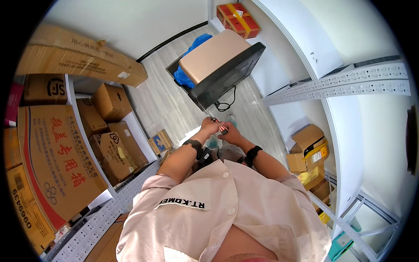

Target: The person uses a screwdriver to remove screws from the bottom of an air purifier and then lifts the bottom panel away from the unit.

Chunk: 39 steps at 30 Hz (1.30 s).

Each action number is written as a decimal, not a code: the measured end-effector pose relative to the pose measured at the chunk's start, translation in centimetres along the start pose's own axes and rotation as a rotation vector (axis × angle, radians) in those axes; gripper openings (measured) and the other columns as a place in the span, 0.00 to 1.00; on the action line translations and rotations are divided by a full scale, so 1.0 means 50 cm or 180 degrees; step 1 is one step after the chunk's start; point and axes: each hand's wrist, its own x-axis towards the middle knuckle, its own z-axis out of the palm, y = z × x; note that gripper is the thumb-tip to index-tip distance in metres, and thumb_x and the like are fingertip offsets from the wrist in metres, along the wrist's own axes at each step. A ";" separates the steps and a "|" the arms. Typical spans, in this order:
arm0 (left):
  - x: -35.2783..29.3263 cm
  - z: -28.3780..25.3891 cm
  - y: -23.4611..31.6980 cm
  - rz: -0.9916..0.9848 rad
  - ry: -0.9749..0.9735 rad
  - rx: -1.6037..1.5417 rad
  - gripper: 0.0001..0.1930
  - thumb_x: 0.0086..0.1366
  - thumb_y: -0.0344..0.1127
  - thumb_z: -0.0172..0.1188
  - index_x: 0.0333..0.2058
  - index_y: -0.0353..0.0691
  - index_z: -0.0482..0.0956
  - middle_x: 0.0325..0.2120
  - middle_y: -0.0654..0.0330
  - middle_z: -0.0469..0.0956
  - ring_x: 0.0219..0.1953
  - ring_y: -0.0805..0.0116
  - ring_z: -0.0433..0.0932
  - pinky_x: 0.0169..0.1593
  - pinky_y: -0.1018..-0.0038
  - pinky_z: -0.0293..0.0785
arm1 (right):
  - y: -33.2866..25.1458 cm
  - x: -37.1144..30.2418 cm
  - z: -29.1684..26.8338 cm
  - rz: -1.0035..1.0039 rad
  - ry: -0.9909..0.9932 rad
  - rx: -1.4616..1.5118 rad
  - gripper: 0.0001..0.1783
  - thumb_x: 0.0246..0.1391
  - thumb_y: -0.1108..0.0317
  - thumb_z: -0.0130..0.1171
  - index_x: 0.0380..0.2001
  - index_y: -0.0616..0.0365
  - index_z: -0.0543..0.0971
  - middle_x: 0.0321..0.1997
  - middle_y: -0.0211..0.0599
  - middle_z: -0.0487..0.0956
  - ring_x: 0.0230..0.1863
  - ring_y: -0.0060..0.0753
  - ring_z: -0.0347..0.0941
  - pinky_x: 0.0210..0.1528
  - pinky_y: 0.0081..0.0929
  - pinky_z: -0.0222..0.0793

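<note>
Nearest: a dark strap (253,152) on each wrist, the hands meeting over the grey floor (161,105). Left hand (210,125) is closed around the front of a striped-handled tool (224,130), presumably to steer it; right hand (233,134) sits at the handle's rear, and whether it clamps or merely touches, cannot tell. Beyond: the tool's thin shaft points to the near corner of a black casing (227,76), which bears a pinkish-beige box-like body (214,54); blue plastic (183,79) bulges alongside, perhaps as padding. Black cable (217,104) trails loose. Farthest: red carton (239,22), probably stored aside
</note>
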 end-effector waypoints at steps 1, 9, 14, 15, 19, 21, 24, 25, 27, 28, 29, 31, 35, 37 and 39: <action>0.000 0.002 -0.006 0.0087 0.0040 -0.0087 0.23 0.56 0.29 0.68 0.48 0.34 0.69 0.38 0.55 0.78 0.38 0.66 0.81 0.39 0.72 0.82 | 0.008 0.003 0.004 -0.0091 0.0047 0.0030 0.26 0.42 0.67 0.69 0.45 0.58 0.72 0.39 0.38 0.77 0.41 0.27 0.76 0.40 0.27 0.73; -0.020 0.015 -0.012 0.0273 0.0082 -0.0807 0.22 0.58 0.22 0.60 0.52 0.34 0.67 0.37 0.57 0.76 0.37 0.65 0.80 0.41 0.71 0.82 | -0.004 0.012 -0.019 0.1669 -0.0998 0.1165 0.21 0.48 0.71 0.59 0.47 0.60 0.69 0.34 0.37 0.76 0.33 0.32 0.77 0.34 0.30 0.75; -0.030 0.007 -0.009 0.0343 0.0128 -0.0834 0.21 0.59 0.28 0.61 0.50 0.30 0.68 0.36 0.56 0.77 0.33 0.68 0.79 0.33 0.72 0.80 | -0.015 -0.005 -0.005 0.1539 -0.0739 0.1258 0.22 0.46 0.73 0.61 0.46 0.63 0.68 0.31 0.38 0.76 0.28 0.32 0.78 0.28 0.30 0.77; -0.031 0.005 -0.006 0.0326 0.0123 -0.0778 0.21 0.59 0.30 0.61 0.50 0.31 0.68 0.35 0.57 0.77 0.32 0.69 0.79 0.32 0.72 0.79 | -0.007 -0.003 0.002 0.1455 -0.0680 0.1218 0.24 0.45 0.73 0.62 0.47 0.63 0.67 0.31 0.39 0.76 0.26 0.32 0.78 0.27 0.30 0.77; -0.030 0.007 -0.001 0.0035 0.0241 -0.0265 0.19 0.57 0.38 0.66 0.43 0.32 0.73 0.32 0.60 0.78 0.31 0.69 0.78 0.29 0.72 0.77 | -0.019 -0.017 0.011 0.1362 -0.0421 0.0990 0.28 0.45 0.72 0.66 0.47 0.64 0.63 0.28 0.36 0.76 0.26 0.29 0.77 0.29 0.25 0.76; -0.023 0.008 -0.003 -0.0098 0.0166 0.0059 0.18 0.55 0.41 0.68 0.38 0.34 0.76 0.31 0.61 0.78 0.31 0.70 0.78 0.29 0.73 0.75 | -0.019 -0.017 0.018 0.1319 -0.0399 0.0789 0.31 0.44 0.71 0.67 0.48 0.65 0.62 0.28 0.37 0.76 0.26 0.28 0.76 0.27 0.25 0.75; 0.038 -0.005 -0.071 0.0468 0.0519 0.0130 0.16 0.54 0.43 0.70 0.31 0.37 0.76 0.29 0.61 0.78 0.30 0.70 0.77 0.30 0.72 0.75 | -0.034 -0.013 0.034 0.1314 -0.0416 0.0861 0.29 0.47 0.68 0.66 0.48 0.64 0.63 0.30 0.37 0.76 0.26 0.27 0.75 0.27 0.26 0.73; 0.051 -0.007 -0.087 0.0475 0.0536 0.0080 0.17 0.54 0.44 0.70 0.33 0.38 0.76 0.30 0.61 0.78 0.30 0.69 0.77 0.31 0.72 0.75 | -0.033 -0.012 0.037 0.1341 -0.0399 0.0964 0.28 0.49 0.67 0.66 0.48 0.63 0.64 0.31 0.36 0.76 0.26 0.26 0.74 0.27 0.26 0.72; 0.047 -0.004 -0.080 0.0511 0.0509 0.0049 0.19 0.53 0.45 0.70 0.36 0.39 0.76 0.31 0.61 0.79 0.29 0.68 0.76 0.32 0.72 0.75 | -0.018 -0.010 0.030 0.1492 -0.0528 0.1211 0.24 0.53 0.64 0.63 0.48 0.61 0.66 0.32 0.35 0.76 0.27 0.26 0.73 0.28 0.26 0.72; 0.044 -0.004 -0.077 0.0383 0.0505 -0.0185 0.18 0.56 0.44 0.68 0.38 0.39 0.75 0.33 0.61 0.78 0.31 0.68 0.76 0.34 0.71 0.75 | -0.012 -0.008 0.028 0.1563 -0.0606 0.1328 0.22 0.55 0.62 0.62 0.48 0.60 0.68 0.33 0.34 0.76 0.27 0.25 0.73 0.29 0.26 0.71; 0.018 0.003 -0.046 0.0245 0.0464 -0.0385 0.18 0.58 0.43 0.65 0.41 0.39 0.75 0.35 0.60 0.78 0.33 0.67 0.76 0.36 0.71 0.75 | 0.004 -0.008 0.027 0.1567 -0.0551 0.1274 0.21 0.56 0.62 0.60 0.48 0.59 0.69 0.33 0.33 0.75 0.27 0.25 0.72 0.30 0.25 0.71; -0.017 -0.001 -0.002 0.0113 0.0495 -0.1074 0.16 0.62 0.42 0.59 0.45 0.40 0.74 0.38 0.60 0.78 0.37 0.66 0.76 0.41 0.70 0.74 | 0.010 -0.011 0.024 0.1531 -0.0509 0.1121 0.18 0.58 0.61 0.58 0.48 0.56 0.71 0.34 0.31 0.75 0.28 0.25 0.72 0.31 0.25 0.71; -0.003 -0.065 0.027 -0.0059 0.0413 -0.2242 0.11 0.70 0.38 0.46 0.44 0.40 0.74 0.42 0.61 0.75 0.46 0.65 0.74 0.51 0.67 0.71 | 0.013 -0.016 0.020 0.1515 -0.0527 0.1189 0.18 0.58 0.61 0.58 0.49 0.56 0.71 0.32 0.30 0.74 0.28 0.24 0.71 0.30 0.24 0.71; 0.024 -0.083 0.008 -0.0178 0.0261 -0.2469 0.11 0.70 0.38 0.47 0.43 0.40 0.74 0.42 0.61 0.76 0.45 0.65 0.74 0.50 0.67 0.72 | 0.014 -0.017 0.021 0.1478 -0.0540 0.1237 0.17 0.59 0.61 0.58 0.48 0.55 0.71 0.32 0.30 0.74 0.28 0.23 0.71 0.30 0.24 0.71; 0.034 -0.076 -0.001 -0.0142 0.0244 -0.2567 0.11 0.71 0.38 0.46 0.42 0.39 0.74 0.40 0.62 0.77 0.42 0.66 0.75 0.48 0.68 0.72 | 0.016 -0.016 0.019 0.1447 -0.0566 0.1177 0.16 0.59 0.62 0.58 0.48 0.55 0.72 0.32 0.30 0.73 0.28 0.23 0.71 0.30 0.24 0.70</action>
